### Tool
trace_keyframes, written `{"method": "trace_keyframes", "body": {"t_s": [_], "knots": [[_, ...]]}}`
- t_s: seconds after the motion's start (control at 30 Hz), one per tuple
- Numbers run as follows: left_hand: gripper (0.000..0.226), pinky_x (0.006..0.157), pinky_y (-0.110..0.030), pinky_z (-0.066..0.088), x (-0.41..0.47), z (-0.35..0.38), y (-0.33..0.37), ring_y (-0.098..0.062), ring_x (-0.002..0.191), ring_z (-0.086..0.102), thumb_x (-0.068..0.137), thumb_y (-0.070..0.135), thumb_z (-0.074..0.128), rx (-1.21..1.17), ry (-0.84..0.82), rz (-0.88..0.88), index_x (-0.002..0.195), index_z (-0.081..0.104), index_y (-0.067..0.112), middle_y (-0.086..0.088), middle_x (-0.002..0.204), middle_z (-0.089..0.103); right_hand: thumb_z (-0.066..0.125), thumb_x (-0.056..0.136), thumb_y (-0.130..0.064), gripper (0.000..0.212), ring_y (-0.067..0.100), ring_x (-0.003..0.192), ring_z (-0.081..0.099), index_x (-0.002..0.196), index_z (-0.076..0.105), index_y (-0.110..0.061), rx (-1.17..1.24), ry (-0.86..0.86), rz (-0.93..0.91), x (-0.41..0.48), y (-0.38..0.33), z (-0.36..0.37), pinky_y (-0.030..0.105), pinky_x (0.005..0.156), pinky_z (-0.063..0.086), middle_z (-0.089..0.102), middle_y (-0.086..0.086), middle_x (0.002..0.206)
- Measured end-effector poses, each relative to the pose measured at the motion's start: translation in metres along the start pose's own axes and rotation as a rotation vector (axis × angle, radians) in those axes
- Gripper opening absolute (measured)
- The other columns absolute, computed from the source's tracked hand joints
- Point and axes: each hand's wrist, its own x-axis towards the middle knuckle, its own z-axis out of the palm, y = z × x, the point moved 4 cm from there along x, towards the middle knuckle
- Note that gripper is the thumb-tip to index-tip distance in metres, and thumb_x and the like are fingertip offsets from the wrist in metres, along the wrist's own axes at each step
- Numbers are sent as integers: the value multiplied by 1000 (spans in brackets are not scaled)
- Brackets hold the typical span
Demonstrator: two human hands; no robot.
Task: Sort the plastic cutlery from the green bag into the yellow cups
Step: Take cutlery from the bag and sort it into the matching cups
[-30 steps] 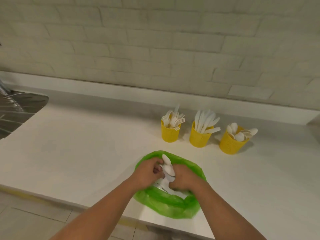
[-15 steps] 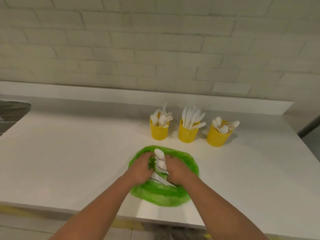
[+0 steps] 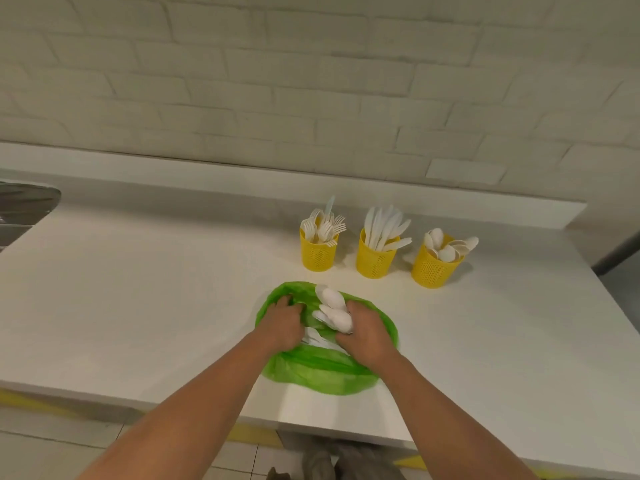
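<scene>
A green bag (image 3: 322,374) lies open on the white counter near its front edge. Both my hands are inside it. My right hand (image 3: 369,332) grips a bunch of white plastic spoons (image 3: 334,308) whose bowls stick up toward the cups. My left hand (image 3: 285,323) is curled in the bag's left side, pressing into the plastic; whether it holds cutlery I cannot tell. More white cutlery (image 3: 317,337) lies in the bag between my hands. Behind stand three yellow cups: one with forks (image 3: 317,252), one with knives (image 3: 375,259), one with spoons (image 3: 433,268).
The white counter (image 3: 156,289) runs left to a metal sink (image 3: 20,209) and ends in a raised ledge below a brick wall. Its front edge is just under my forearms. The counter's right edge is at the far right.
The view has shifted, so the sink has slid out to the left. My right hand has gathered more spoons into its bunch; my left hand has moved off the bunch into the bag's left side.
</scene>
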Motion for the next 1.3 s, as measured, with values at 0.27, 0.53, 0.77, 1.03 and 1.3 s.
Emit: {"method": "trace_keyframes", "body": {"t_s": [0.27,0.53,0.77,1.03,1.3], "knots": [[44,114,-41,39,-5,-11,5,-36,145,39,97,18,48,19,-28,5,139,57,8,-23,149,47,81,77,-17,40,12,87,66,113,65,-21,337,168,87,3,-9,-32,22,72,52,70,-6,97],[47,91,-38,53,-11,-29,48,-27,111,61,88,35,67,17,219,261,133,62,20,-4,121,58,65,87,-5,13,25,55,60,100,63,-8,715,245,132,-5,-26,-73,37,64,56,61,12,63],[62,98,-46,49,9,-2,67,-33,118,50,79,48,77,327,26,298,130,56,21,-8,125,52,78,84,-8,19,20,48,49,99,67,-8,862,226,277,-4,-27,-73,35,57,49,55,4,60],[51,87,-44,49,5,-9,75,-35,118,51,91,39,67,466,23,351,135,54,16,-13,126,54,77,84,-14,9,20,47,45,87,72,-7,876,239,408,-16,-9,-73,33,54,43,53,8,60],[53,68,-42,54,-4,-25,82,-35,93,66,98,31,60,495,-15,471,144,37,18,-13,108,68,75,75,-12,16,17,42,51,84,69,0,483,37,530,-29,7,-53,28,48,45,60,9,59]]}}
